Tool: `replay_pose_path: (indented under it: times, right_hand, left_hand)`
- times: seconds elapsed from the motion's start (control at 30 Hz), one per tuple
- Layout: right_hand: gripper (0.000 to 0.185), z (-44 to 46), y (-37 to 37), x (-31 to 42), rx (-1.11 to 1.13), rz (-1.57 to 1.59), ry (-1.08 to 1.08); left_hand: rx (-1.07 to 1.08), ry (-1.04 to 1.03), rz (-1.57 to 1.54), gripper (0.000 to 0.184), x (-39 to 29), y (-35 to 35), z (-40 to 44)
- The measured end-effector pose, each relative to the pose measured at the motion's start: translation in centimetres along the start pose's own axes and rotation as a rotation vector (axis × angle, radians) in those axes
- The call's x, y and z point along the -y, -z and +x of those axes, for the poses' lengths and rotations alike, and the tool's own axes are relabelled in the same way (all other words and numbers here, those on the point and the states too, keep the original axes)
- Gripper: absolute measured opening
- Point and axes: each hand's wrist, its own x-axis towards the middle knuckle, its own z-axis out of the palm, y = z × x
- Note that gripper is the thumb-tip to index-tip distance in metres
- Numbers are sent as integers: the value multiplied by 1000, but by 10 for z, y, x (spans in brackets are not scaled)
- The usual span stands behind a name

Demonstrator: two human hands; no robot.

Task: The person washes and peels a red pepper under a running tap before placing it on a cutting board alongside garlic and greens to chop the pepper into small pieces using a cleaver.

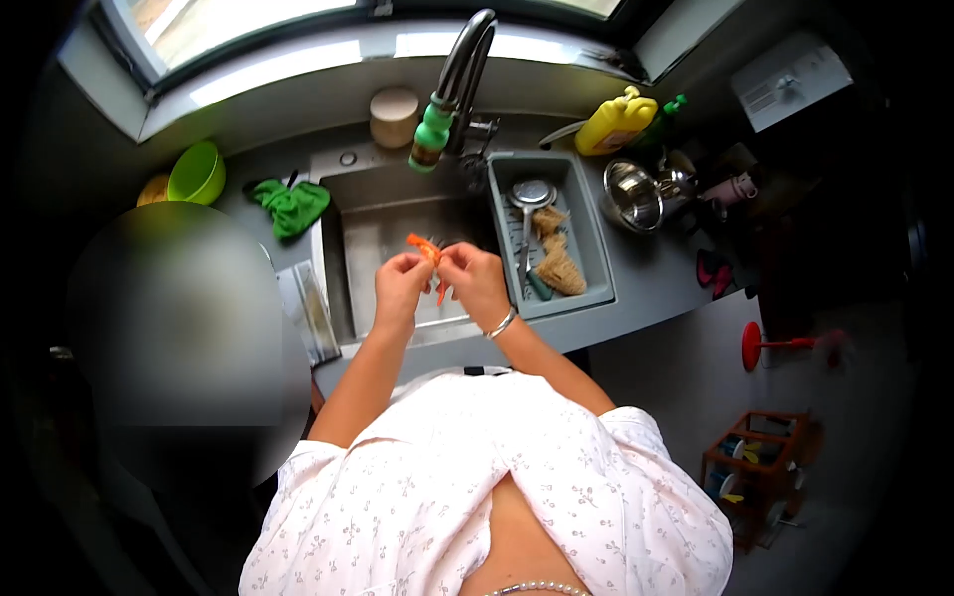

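Clock read from sink centre. Sink [370,223]: metal, dull sheen. 12 o'clock: tap [460,58], glossy metal. 10: green bowl [198,176], smooth plastic; rag [291,208], matt cloth. 2: jug [613,129], shiny plastic. 3: tray [596,243], matt plastic; scrubber [560,273], rough, fibrous. Orange piece [421,243], centre: finish unclear.

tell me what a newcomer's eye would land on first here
Probably the bright orange piece, held between the left hand and right hand over the sink. After that, likely the yellow jug to the right of the tap, then the green cloth lying just left of the sink and the lime bowl beyond it.
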Motion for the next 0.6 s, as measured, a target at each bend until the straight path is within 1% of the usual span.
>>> replay_pose_path:
  times: [0.03, 0.1, 0.13, 0.17, 0.2, 0.23, 0.27, 0.3, 0.33, 0.37, 0.4, 0.43, 0.47, 0.53, 0.57, 0.6]
  right_hand:
    - [17, -1, 0, 3, 27, 106, -110]
    - [16, -1, 2, 0, 90, 341, -201]
    - [15, -1, 2, -1, 118, 466, -256]
    - [13, -2, 4, -2, 153, 542, -298]
    - [13, -3, 2, -3, 156, 545, -303]
    - [13, -4, 1, -4, 153, 574, -298]
    - [13, -5, 0, -5, 150, 602, -291]
    - [12, -6, -1, -5, 121, 521, -263]
    - [12, -5, -2, -6, 121, 523, -265]
    - [12, -3, -4, -9, 88, 446, -135]
    - [11, -3, -5, -6, 55, 368, -6]
    - [11, -5, -4, -4, 37, 316, -9]
    - [11, -6, -4, 0, 37, 317, -10]
    - [12, -11, -4, 5, 46, 147, 6]
    - [12, -13, -4, 7, 50, 146, 2]
    - [11, -14, -6, 9, 40, 95, 34]
  left_hand:
    - [36, 48, -91, 4, 5, 6, 2]
    - [137, 139, -273, 4, 9, 14, 4]
    - [129, 143, -274, 4, 8, 15, 2]
    - [114, 221, -372, 5, 6, 15, -1]
    - [99, 297, -469, 7, 4, 15, -3]
    - [137, 303, -499, 13, 7, 19, -3]
    - [133, 304, -497, 13, 7, 20, -5]
    - [127, 307, -462, 15, 0, 17, -9]
    - [122, 311, -427, 16, -4, 16, -12]
    - [121, 313, -424, 16, -3, 17, -13]
    - [117, 288, -325, 17, -2, 18, -14]
    - [113, 262, -226, 18, 0, 19, -15]
    - [112, 264, -226, 18, 3, 22, -14]
    - [225, 186, -102, 14, 8, 28, -11]
    - [222, 189, -104, 14, 11, 30, -11]
    - [187, 142, -27, 12, 11, 30, -10]
